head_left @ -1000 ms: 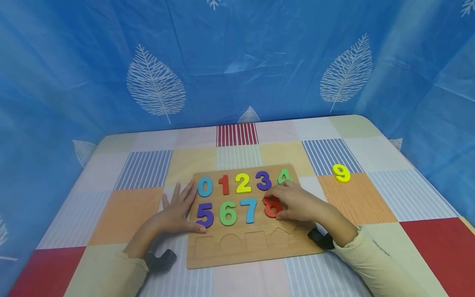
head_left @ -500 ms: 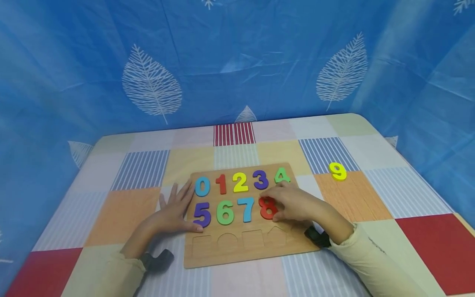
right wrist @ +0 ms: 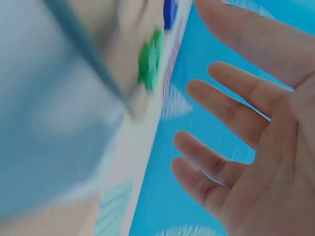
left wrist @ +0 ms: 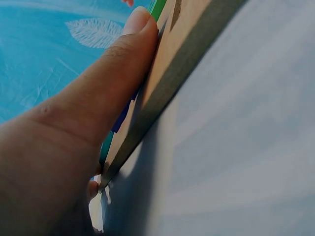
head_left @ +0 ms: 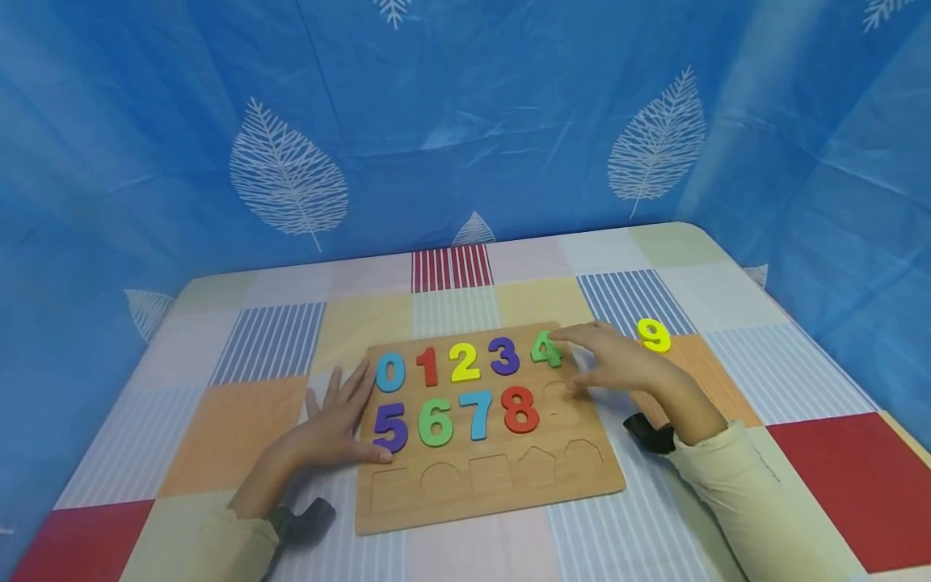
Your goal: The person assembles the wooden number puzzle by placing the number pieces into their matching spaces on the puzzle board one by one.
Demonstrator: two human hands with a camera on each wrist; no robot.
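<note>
A wooden number puzzle board (head_left: 502,505) lies on the table, with coloured digits 0 to 8 sitting in two rows. My left hand (head_left: 327,432) rests along its left edge, fingers spread and thumb on the board beside the purple 5 (head_left: 391,428). In the left wrist view the thumb (left wrist: 110,69) lies over the board's edge. My right hand (head_left: 618,360) is over the board's right edge, close to the green 4 (head_left: 545,349), holding nothing. Its fingers look spread and loose in the right wrist view. The red 8 (head_left: 520,410) sits uncovered in the second row.
A yellow number 9 (head_left: 653,335) lies on the patchwork tablecloth (head_left: 815,372) right of the board, just beyond my right hand. Shallow shape outlines run along the board's front row. A blue curtain (head_left: 436,121) with white leaves hangs behind the table.
My right hand has let go of the red 8 and moved right and up, off the second row. The left hand stays on the board's left edge. The view shifts slightly.
</note>
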